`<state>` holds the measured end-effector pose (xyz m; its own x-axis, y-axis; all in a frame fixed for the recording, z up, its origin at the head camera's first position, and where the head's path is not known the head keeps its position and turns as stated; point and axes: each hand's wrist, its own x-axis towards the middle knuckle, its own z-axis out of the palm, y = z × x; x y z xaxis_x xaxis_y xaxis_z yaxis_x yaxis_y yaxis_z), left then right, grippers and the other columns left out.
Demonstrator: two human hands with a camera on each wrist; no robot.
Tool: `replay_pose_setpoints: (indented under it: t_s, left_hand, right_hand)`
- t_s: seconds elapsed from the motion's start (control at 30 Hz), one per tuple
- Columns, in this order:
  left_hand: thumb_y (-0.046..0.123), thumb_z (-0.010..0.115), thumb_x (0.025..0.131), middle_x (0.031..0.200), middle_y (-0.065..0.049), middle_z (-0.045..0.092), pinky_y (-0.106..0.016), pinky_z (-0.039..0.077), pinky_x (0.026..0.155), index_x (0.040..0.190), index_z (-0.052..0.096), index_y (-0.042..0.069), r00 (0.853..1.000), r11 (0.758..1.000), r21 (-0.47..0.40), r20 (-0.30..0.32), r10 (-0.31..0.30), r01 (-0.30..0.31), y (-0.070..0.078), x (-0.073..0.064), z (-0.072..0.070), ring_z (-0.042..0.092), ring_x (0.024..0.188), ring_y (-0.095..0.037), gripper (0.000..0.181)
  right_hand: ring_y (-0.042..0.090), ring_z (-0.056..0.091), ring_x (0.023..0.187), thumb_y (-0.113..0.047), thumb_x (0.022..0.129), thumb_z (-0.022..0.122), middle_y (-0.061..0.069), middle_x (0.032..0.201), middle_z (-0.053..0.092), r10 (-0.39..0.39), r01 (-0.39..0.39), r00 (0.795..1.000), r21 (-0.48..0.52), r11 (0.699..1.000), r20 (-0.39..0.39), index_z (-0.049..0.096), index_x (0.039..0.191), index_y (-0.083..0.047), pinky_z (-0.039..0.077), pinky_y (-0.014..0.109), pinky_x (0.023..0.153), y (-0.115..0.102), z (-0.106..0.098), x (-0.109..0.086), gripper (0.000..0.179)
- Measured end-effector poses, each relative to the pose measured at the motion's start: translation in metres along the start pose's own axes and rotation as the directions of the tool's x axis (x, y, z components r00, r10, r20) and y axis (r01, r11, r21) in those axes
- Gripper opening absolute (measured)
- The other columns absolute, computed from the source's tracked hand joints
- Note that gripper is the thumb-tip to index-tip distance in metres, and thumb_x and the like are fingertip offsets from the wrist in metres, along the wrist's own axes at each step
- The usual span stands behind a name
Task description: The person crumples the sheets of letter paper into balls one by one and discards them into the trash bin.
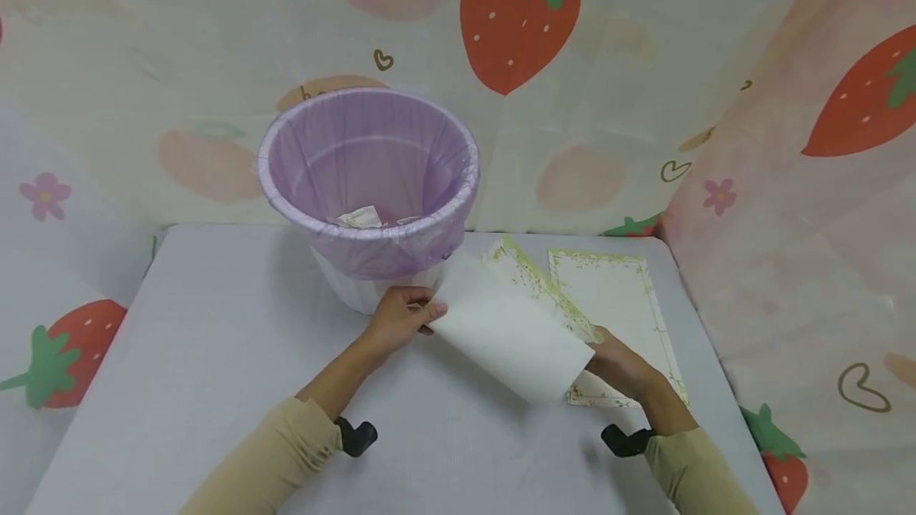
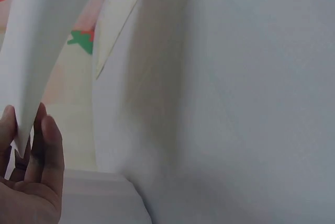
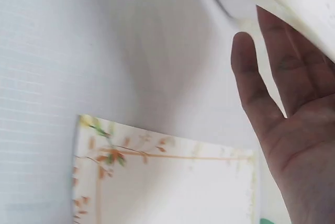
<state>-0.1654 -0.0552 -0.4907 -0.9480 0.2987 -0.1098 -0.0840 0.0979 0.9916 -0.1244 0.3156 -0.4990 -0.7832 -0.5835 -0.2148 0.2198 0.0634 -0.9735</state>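
A sheet of floral-bordered paper (image 1: 511, 332) is held up and bent between both hands, its plain white side facing up and a green-yellow flowered edge showing behind. My left hand (image 1: 404, 312) pinches its left corner between thumb and fingers, in front of the bin. In the left wrist view that corner narrows to a point in the grasp of the left hand (image 2: 34, 171). At the right end, my right hand (image 1: 622, 364) grips the paper, partly hidden by it. Two fairly straight fingers (image 3: 256, 88) lie beneath the paper in the right wrist view; the thumb is hidden.
A white bin (image 1: 358, 284) with a purple liner (image 1: 372, 149) stands at the back left, scraps of paper (image 1: 361, 217) inside. Another floral-bordered sheet (image 1: 608, 284) lies flat at the right of the white-covered table (image 1: 215, 356). A strawberry-printed curtain (image 1: 644, 86) surrounds the table.
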Motion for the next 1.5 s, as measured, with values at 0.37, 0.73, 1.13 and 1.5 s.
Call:
replay_pose_setpoints:
  t_s: [0.37, 0.73, 1.13, 1.5]
  left_hand:
    - [0.008, 0.075, 0.088, 0.094, -0.012, 0.069, -0.028, 0.055, 0.061, 0.102, 0.072, -0.008, 0.997, 0.976, 0.204, 0.022, 0.079, -0.082, -0.003, -0.002, -0.001, 0.061, 0.07, -0.011, 0.021]
    - [0.008, 0.078, 0.084, 0.076, -0.003, 0.068, -0.025, 0.049, 0.054, 0.089, 0.075, -0.002, 0.989, 0.949, 0.284, -0.012, 0.145, -0.136, -0.004, -0.002, 0.0, 0.056, 0.063, -0.011, 0.011]
    - [0.014, 0.081, 0.084, 0.093, -0.011, 0.068, -0.033, 0.06, 0.069, 0.115, 0.067, -0.004, 0.988, 0.995, -0.053, -0.129, -0.09, 0.084, -0.004, -0.004, 0.002, 0.066, 0.078, -0.016, 0.039]
    - [0.008, 0.081, 0.083, 0.099, -0.015, 0.073, -0.037, 0.058, 0.082, 0.115, 0.064, -0.008, 0.974, 0.941, -0.27, -0.031, -0.222, 0.206, -0.006, -0.008, 0.013, 0.07, 0.087, -0.017, 0.039]
  right_hand:
    - [0.026, 0.066, 0.104, -0.017, 0.097, 0.064, 0.021, 0.127, 0.061, 0.164, -0.158, 0.986, -0.237, 0.959, 0.007, 0.034, 0.149, 0.005, 0.055, 0.036, 0.086, -0.028, 0.011, 0.018, 0.064]
    - [0.027, 0.07, 0.087, -0.008, 0.094, 0.068, 0.016, 0.106, 0.07, 0.085, -0.076, 0.996, -0.383, 0.921, 0.005, 0.058, 0.126, 0.006, 0.059, 0.036, 0.071, -0.029, 0.043, 0.029, 0.037]
    - [0.028, 0.071, 0.085, -0.003, 0.096, 0.063, 0.023, 0.116, 0.065, -0.013, -0.017, 0.996, -0.337, 0.941, -0.085, 0.054, 0.134, 0.006, 0.06, 0.038, 0.068, -0.029, 0.04, 0.028, 0.039]
    - [0.031, 0.072, 0.084, -0.005, 0.098, 0.061, 0.023, 0.117, 0.065, -0.018, -0.009, 0.994, -0.252, 0.968, -0.104, 0.05, 0.139, 0.006, 0.06, 0.04, 0.068, -0.026, 0.043, 0.028, 0.043]
